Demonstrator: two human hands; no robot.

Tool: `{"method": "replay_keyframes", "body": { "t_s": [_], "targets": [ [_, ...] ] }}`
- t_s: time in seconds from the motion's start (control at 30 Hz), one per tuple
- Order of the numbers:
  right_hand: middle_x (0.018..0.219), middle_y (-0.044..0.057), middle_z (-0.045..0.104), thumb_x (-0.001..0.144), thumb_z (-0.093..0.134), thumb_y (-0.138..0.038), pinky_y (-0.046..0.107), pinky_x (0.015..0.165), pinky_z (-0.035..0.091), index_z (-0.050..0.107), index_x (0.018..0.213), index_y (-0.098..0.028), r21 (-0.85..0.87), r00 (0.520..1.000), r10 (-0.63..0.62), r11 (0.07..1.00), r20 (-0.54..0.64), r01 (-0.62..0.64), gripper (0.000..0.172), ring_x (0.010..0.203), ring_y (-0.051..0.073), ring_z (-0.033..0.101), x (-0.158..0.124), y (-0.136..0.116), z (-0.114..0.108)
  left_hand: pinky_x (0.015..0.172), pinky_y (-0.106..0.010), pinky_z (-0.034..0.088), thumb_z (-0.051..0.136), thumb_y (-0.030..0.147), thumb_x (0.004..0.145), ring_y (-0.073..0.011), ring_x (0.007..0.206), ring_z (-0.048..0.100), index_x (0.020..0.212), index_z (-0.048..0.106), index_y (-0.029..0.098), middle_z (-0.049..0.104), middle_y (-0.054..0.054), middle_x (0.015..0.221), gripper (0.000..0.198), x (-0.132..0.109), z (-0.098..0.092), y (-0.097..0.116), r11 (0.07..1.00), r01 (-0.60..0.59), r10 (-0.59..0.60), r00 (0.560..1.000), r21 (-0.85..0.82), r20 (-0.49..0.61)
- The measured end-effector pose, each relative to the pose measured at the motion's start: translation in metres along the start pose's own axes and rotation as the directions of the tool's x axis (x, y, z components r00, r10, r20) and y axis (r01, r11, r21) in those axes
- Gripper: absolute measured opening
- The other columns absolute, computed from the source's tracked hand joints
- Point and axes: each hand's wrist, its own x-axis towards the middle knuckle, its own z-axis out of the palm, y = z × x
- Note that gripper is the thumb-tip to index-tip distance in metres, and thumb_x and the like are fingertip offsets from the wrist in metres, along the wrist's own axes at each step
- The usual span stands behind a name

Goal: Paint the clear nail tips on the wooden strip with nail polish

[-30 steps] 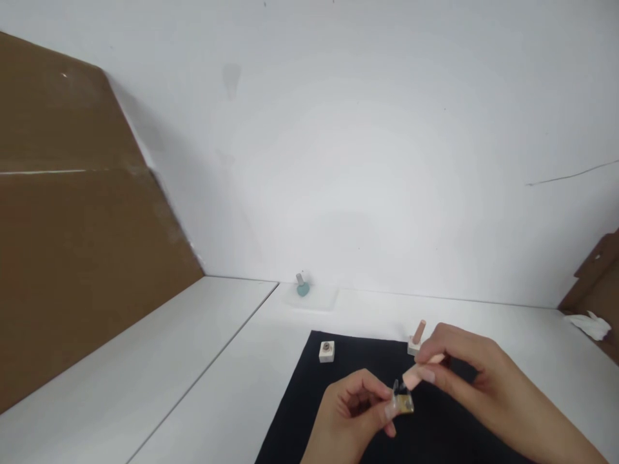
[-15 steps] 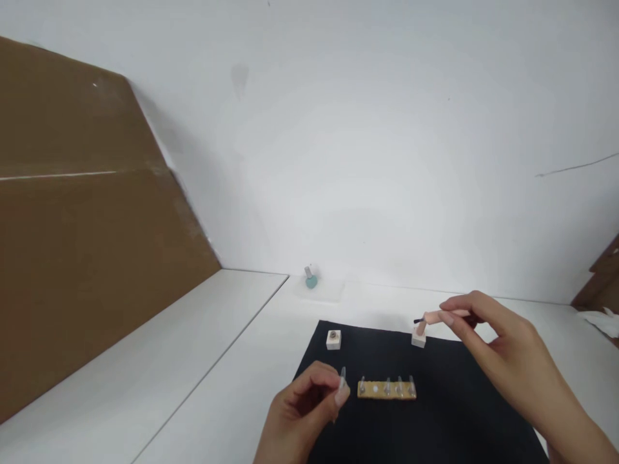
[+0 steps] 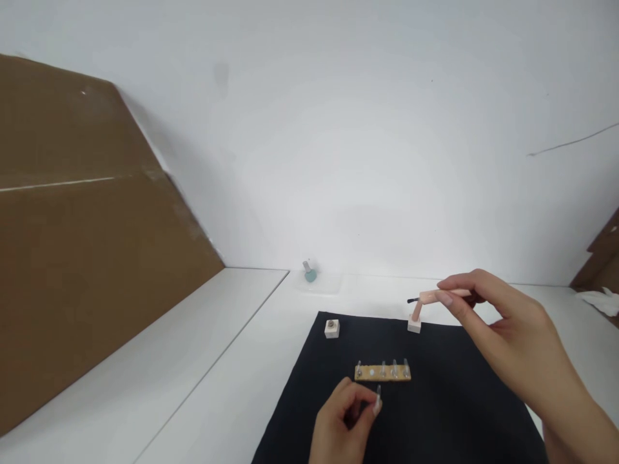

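My left hand (image 3: pixel 341 419) pinches a clear false nail tip (image 3: pixel 378 390) upright between thumb and fingers, just in front of a tan strip (image 3: pixel 377 378). Several clear nail tips (image 3: pixel 406 368) stand on that strip, and a white dot shows at one spot without a tip. Between thumb and fingers, my right hand (image 3: pixel 503 328) grips a nail polish brush (image 3: pixel 429 297) by its pink handle, dark bristles pointing left. Behind the handle stands a square bottle with a pink cap (image 3: pixel 414 327). An uncapped square polish bottle (image 3: pixel 331 331) sits at the black mat's back left.
A black mat (image 3: pixel 309 393) covers part of the white table (image 3: pixel 217 367). At the back, a teal bottle (image 3: pixel 310 276) with a grey cap stands by the wall on a pale, clear sheet. A brown board (image 3: pixel 87 270) rises at left; white tissue (image 3: pixel 599 300) lies far right.
My left hand has moved right with the nail tip, from beside the strip to in front of it. My right hand still holds the brush, slightly higher in view. The view has shifted a little.
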Motion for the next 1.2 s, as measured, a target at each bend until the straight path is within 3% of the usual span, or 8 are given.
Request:
{"method": "replay_keyframes", "body": {
  "t_s": [0.2, 0.53, 0.77, 1.2],
  "targets": [
    [0.085, 0.000, 0.073, 0.101, 0.062, -0.034, 0.022, 0.043, 0.047, 0.072, 0.094, -0.029, 0.036, 0.998, -0.036, 0.999, -0.042, 0.037, 0.013, 0.068, 0.016, 0.068, -0.002, 0.005, -0.002, 0.053, -0.024, 0.030, 0.089, 0.056, 0.066, -0.0123, 0.051, 0.030, 0.067, 0.080, 0.019, 0.029, 0.010, 0.051, 0.038, 0.016, 0.008, -0.012, 0.987, 0.156, -0.155, 0.988, 0.035, -0.024],
    [0.084, 0.000, 0.072, 0.099, 0.066, -0.029, 0.020, 0.040, 0.043, 0.075, 0.092, -0.028, 0.095, 0.998, -0.022, 0.995, -0.065, 0.028, 0.011, 0.068, 0.015, 0.064, 0.001, 0.001, -0.005, 0.053, -0.026, 0.033, 0.075, 0.064, 0.070, -0.0144, 0.052, 0.033, 0.077, 0.085, 0.018, 0.027, 0.009, 0.054, 0.048, 0.020, 0.015, -0.018, 0.963, 0.223, -0.202, 0.969, 0.149, -0.144],
    [0.079, -0.004, 0.069, 0.098, 0.066, -0.026, 0.021, 0.043, 0.045, 0.071, 0.089, -0.029, 0.116, 0.990, -0.063, 0.990, -0.122, 0.078, 0.010, 0.062, 0.013, 0.061, -0.001, 0.006, -0.004, 0.051, -0.028, 0.030, 0.065, 0.056, 0.075, -0.0179, 0.052, 0.045, 0.082, 0.085, 0.021, 0.036, 0.006, 0.053, 0.041, 0.022, 0.023, -0.024, 0.934, 0.252, -0.207, 0.959, 0.252, -0.192],
    [0.082, -0.004, 0.074, 0.100, 0.064, -0.031, 0.023, 0.048, 0.046, 0.070, 0.093, -0.029, 0.053, 0.989, -0.062, 0.996, -0.132, 0.070, 0.009, 0.066, 0.015, 0.066, -0.006, 0.018, 0.002, 0.058, -0.030, 0.038, 0.063, 0.034, 0.086, -0.0239, 0.061, 0.065, 0.083, 0.085, 0.026, 0.064, 0.001, 0.060, 0.024, 0.026, 0.029, -0.025, 0.879, 0.255, -0.188, 0.962, 0.403, -0.199]
  ]
}}
